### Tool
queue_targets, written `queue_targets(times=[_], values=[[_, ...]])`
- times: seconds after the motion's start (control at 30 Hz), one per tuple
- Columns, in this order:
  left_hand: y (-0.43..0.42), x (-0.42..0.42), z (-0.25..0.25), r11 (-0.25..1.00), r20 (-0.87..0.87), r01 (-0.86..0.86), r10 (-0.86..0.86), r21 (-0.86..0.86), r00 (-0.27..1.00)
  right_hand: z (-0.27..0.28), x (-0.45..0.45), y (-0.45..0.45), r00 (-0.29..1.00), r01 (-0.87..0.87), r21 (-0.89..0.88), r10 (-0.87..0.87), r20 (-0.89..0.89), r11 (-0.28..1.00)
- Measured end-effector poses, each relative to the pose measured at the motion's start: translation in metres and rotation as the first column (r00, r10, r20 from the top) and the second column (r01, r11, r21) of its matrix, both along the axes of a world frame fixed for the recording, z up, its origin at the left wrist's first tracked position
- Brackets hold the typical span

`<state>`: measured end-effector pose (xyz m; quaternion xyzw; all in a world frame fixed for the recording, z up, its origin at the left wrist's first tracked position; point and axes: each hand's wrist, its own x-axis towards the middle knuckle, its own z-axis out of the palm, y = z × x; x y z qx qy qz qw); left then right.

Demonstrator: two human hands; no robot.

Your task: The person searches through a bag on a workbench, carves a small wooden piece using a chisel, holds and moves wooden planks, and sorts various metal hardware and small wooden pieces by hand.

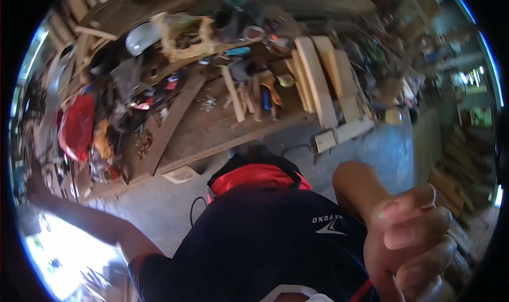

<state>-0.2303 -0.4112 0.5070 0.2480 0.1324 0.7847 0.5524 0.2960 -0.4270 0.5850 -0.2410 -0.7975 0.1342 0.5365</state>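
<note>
1 closed right hand (411, 241) hovers near the dark shirt (254, 238); the left hand (38, 189) is too blurred to tell.

This is a woodworking workshop, by the look of it a cluttered one. A rough timber workbench (204, 124) shows it best: a long dark plank (177, 116) lies slantwise across its top, with a scatter of small loose bits (208, 103) beside that. Pale sawn boards (316, 82) lie side by side at the bench's right end, and thin wood strips (233, 92) rest near its middle. More lumber (456, 169) is piled well to the right of the bench. The bare grey floor (379, 153) around the bench looks like concrete.
</note>
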Motion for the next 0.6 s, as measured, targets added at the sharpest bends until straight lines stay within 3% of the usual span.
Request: queue_targets(times=[0.1,0.23,0.33,0.37,0.4,0.43,0.47,0.5,0.53,0.57,0.6], values=[[-0.032,-0.006,-0.002,0.995,0.039,-0.011,0.015,-0.099,0.999,0.012,0.036,-0.014,0.991,0.047,-0.089,-0.035,0.126,0.995],[-0.023,-0.082,-0.028,0.976,0.056,-0.111,0.123,-0.189,0.991,-0.003,0.065,-0.023,0.991,0.126,-0.171,-0.116,0.068,0.977],[0.083,-0.212,-0.062,0.949,0.048,-0.185,0.204,-0.255,0.978,-0.086,0.1,-0.002,0.852,0.379,-0.37,-0.476,-0.218,0.848],[0.084,-0.165,-0.07,0.937,0.127,-0.199,0.243,-0.286,0.962,-0.11,0.116,0.01,0.761,0.433,-0.444,-0.582,-0.285,0.784],[0.079,-0.094,-0.075,0.922,0.201,-0.211,0.285,-0.324,0.937,-0.128,0.136,0.023,0.71,0.483,-0.632,-0.693,-0.123,0.607],[0.079,-0.079,-0.084,0.864,0.166,-0.216,0.32,-0.456,0.933,-0.172,0.162,0.034,0.649,0.557,-0.709,-0.76,0.045,0.433],[0.076,-0.072,-0.098,0.785,0.123,-0.222,0.353,-0.578,0.927,-0.232,0.193,0.035,0.587,0.639,-0.727,-0.77,0.25,0.252],[0.071,-0.074,-0.112,0.781,0.114,-0.218,0.346,-0.586,0.931,-0.278,0.216,0.033,0.494,0.729,-0.684,-0.678,0.544,-0.018],[0.066,-0.09,-0.128,0.847,0.259,0.084,0.065,-0.524,0.964,-0.344,0.244,0.027,0.458,0.777,-0.619,-0.576,0.677,-0.111],[0.064,-0.096,-0.134,0.824,0.38,0.379,-0.219,-0.421,0.899,-0.391,0.264,0.025,0.483,0.806,-0.572,-0.389,0.784,-0.152],[0.065,-0.079,-0.13,0.821,0.377,0.378,-0.219,-0.428,0.9,-0.421,0.267,0.026,0.438,0.803,-0.568,-0.465,0.77,-0.184]])
